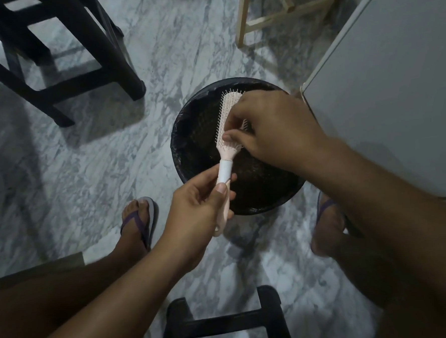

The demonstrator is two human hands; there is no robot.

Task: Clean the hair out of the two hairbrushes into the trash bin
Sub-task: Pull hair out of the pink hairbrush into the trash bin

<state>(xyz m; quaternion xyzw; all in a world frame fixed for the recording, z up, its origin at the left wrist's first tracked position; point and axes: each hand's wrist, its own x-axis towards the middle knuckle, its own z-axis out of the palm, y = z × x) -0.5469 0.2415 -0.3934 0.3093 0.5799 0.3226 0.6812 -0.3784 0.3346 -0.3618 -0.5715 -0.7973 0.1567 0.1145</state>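
Head view. Nearest the camera: black stool (223,323) at bottom centre, with the person's bare forearms reaching forward over it.

Left hand (201,209): clenched round the lower handle of the pink hairbrush (226,147), thumb lying along the handle just below its white band.

Right hand (271,129): fingers curled, thumb and fingertips pinching among the bristles at the lower part of the brush head; whether any hair is caught in the pinch cannot be told.

Hairbrush: held tilted, head away from the camera, bristles facing right, directly over the mouth of the trash bin (188,134).

Trash bin: round, black liner, standing on the marble floor (86,164) between the two feet in flip-flops, just beside a white cabinet (394,93) on the right.

Second hairbrush: not seen.
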